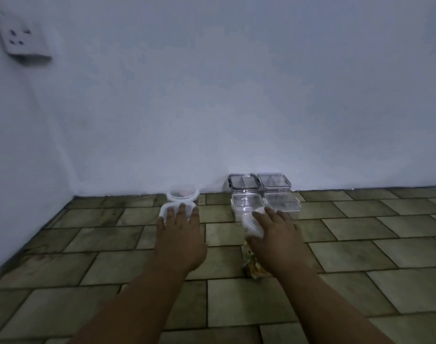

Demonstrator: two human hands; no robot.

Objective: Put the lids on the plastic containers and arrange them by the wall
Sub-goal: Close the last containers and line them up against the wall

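Okay, my left hand (pixel 181 232) lies flat on the lid of the near round container (pixel 166 211), fingers straight and spread, pressing down, not gripping anything. That container sits on the tiled floor (pixel 361 256), touching or just in front of a second round container (pixel 182 192), which is lidded and against the wall (pixel 236 95). My right hand (pixel 274 232) is curled round a white crumpled thing (pixel 251 225), thumb and fingers closed on it; too blurry to say what it is. It's just in front of the front-left square container (pixel 246 202). Below that hand there's a yellowish packet (pixel 253 264), lower end at the floor; can't tell if it's joined to the white thing. Four clear square containers sit in a two-by-two block: dark-rimmed container (pixel 243 182) and back-right container (pixel 274 181) against the wall, front-left and front-right container (pixel 282 201) touching them, all four lidded. A wall socket (pixel 22 38) is up on the left.
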